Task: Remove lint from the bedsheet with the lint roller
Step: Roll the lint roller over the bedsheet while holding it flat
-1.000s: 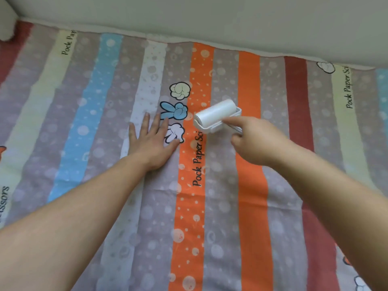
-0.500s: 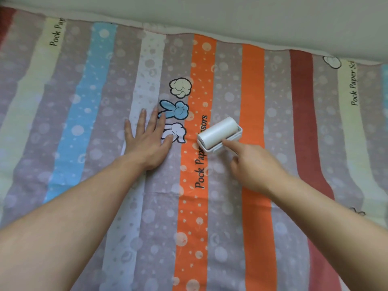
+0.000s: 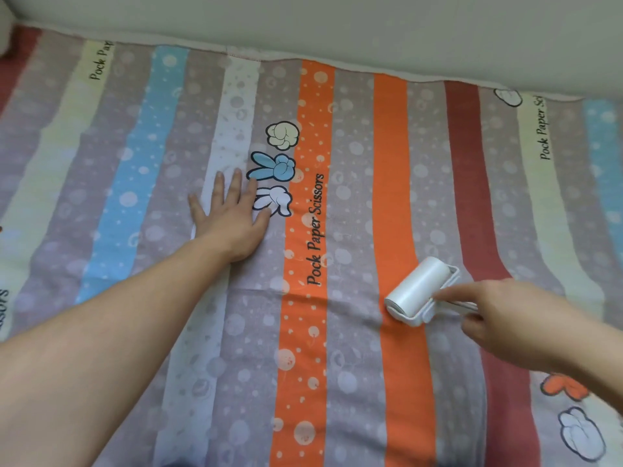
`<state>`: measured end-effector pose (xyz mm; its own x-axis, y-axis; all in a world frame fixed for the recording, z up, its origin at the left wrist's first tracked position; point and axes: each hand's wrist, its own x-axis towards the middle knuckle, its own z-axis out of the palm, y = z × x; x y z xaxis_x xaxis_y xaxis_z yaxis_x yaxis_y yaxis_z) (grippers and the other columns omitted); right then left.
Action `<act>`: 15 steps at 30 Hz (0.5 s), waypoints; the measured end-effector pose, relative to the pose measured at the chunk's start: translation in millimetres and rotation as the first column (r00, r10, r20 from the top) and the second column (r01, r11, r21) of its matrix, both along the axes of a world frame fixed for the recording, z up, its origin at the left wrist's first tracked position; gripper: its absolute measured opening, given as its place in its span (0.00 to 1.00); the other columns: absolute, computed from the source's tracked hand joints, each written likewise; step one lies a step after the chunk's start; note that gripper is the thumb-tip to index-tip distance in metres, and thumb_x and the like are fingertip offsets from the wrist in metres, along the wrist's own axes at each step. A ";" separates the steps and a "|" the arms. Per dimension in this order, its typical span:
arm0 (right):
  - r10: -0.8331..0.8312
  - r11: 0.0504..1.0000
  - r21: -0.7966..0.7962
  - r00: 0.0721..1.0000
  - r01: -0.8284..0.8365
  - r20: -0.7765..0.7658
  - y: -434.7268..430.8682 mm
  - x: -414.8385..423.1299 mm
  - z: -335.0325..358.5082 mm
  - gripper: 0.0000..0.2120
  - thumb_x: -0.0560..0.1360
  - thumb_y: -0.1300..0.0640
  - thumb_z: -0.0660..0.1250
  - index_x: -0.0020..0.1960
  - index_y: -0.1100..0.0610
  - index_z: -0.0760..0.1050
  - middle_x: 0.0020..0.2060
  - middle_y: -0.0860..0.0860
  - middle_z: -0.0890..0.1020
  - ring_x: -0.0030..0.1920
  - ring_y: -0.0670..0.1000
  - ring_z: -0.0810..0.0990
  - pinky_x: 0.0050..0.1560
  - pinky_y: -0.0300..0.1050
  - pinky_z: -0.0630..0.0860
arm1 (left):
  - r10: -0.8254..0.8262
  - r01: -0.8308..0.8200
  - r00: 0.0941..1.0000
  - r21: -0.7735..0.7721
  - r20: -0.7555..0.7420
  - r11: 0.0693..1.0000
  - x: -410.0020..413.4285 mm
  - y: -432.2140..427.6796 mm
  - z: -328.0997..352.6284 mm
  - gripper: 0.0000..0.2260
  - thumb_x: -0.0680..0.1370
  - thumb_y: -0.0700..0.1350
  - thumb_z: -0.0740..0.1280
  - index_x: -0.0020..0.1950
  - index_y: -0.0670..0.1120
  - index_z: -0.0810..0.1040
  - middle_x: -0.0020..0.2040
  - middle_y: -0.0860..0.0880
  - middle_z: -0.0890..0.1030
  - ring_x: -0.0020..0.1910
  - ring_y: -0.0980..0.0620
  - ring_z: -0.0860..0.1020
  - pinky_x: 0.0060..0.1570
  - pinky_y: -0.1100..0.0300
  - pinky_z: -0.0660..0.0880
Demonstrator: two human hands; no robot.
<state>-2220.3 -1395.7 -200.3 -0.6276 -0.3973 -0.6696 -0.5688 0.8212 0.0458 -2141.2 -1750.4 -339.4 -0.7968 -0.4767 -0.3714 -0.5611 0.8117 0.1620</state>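
The lint roller point(image 3: 419, 291) looks light and rigid. The right hand point(image 3: 512, 326) grips its thin handle; well left of it, the flat, spread left hand point(image 3: 229, 220) pins the soft bedsheet point(image 3: 354, 197).

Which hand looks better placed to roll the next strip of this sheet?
The right hand: its fingers grip the lint roller, which sits on the bedsheet. The left hand lies flat on the fabric, apart from the roller.
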 end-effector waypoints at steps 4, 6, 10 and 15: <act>-0.045 0.999 -0.006 0.996 0.044 -0.077 -18.4 -17.7 35.5 0.25 0.70 0.51 0.64 0.49 0.18 0.68 0.32 0.33 0.77 0.30 0.40 0.76 0.34 0.39 0.76 | 0.011 -0.011 1.000 0.009 0.014 1.000 15.4 -21.8 -2.7 0.34 0.80 0.70 0.43 0.82 0.58 0.38 0.81 0.56 0.32 0.79 0.47 0.30 0.73 0.30 0.35; -0.134 0.982 -0.150 0.986 0.118 -0.098 -53.8 -17.0 47.0 0.25 0.69 0.56 0.64 0.43 0.21 0.72 0.28 0.31 0.76 0.26 0.42 0.76 0.28 0.43 0.74 | -0.011 0.012 1.000 0.025 -0.006 1.000 18.6 -32.2 -5.2 0.34 0.80 0.70 0.42 0.82 0.58 0.36 0.81 0.56 0.31 0.79 0.48 0.29 0.73 0.30 0.34; -0.257 0.867 -0.451 0.966 0.214 -0.035 -157.3 -10.8 16.2 0.24 0.74 0.58 0.60 0.60 0.31 0.73 0.35 0.40 0.79 0.25 0.41 0.75 0.22 0.33 0.66 | -0.039 0.041 0.999 0.070 -0.029 0.997 17.3 -45.1 -11.7 0.33 0.82 0.67 0.42 0.82 0.56 0.34 0.80 0.55 0.30 0.78 0.49 0.28 0.72 0.32 0.31; -0.308 0.792 -0.565 0.951 0.233 -0.039 -250.4 -18.5 -48.8 0.27 0.76 0.58 0.57 0.72 0.39 0.66 0.62 0.51 0.79 0.41 0.51 0.79 0.40 0.45 0.76 | -0.065 0.070 0.996 0.092 -0.058 0.993 12.0 -85.5 -20.1 0.32 0.83 0.64 0.44 0.82 0.55 0.33 0.81 0.54 0.30 0.78 0.51 0.27 0.73 0.34 0.30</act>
<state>-2238.8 -1646.1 -249.1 -0.8264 -0.4747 -0.3029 -0.3400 0.8495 -0.4035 -2129.3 -1835.9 -359.5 -0.8461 -0.3864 -0.3671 -0.4941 0.8269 0.2684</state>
